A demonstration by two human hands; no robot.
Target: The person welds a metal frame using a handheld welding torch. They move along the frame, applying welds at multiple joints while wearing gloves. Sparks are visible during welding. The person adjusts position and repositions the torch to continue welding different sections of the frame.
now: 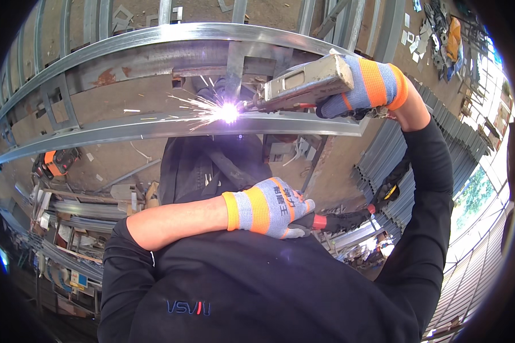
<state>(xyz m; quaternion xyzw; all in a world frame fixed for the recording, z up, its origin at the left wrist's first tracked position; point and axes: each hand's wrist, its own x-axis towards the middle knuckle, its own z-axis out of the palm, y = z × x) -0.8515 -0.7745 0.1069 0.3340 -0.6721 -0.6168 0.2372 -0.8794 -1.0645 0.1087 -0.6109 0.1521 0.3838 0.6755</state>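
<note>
Two long silver metal rails point(303, 124), bowed by the lens, run across the view. Toward the left, a flat grey metal crosspiece with a square cut-out point(69, 106) already stands between them; whether its ends are fully welded cannot be told. At the centre, a violet-white welding arc point(229, 112) throws sparks leftward from the nearer rail, where a narrow upright grey metal strip point(234, 66) meets it. That joint looks to be in the making, so its weld is judged under way, not finished. Just below, the left hand point(269, 208), in a grey, orange and yellow knitted glove, lies across the person's front, fingers seemingly curled round a black cable with red bands point(320, 222). Farther right, a boxy beige-grey welding gun point(309, 81) points at the joint, its rear clasped by the gloved right hand's point(363, 86) fingers. Cooling and checking the seam presumably remain.
</note>
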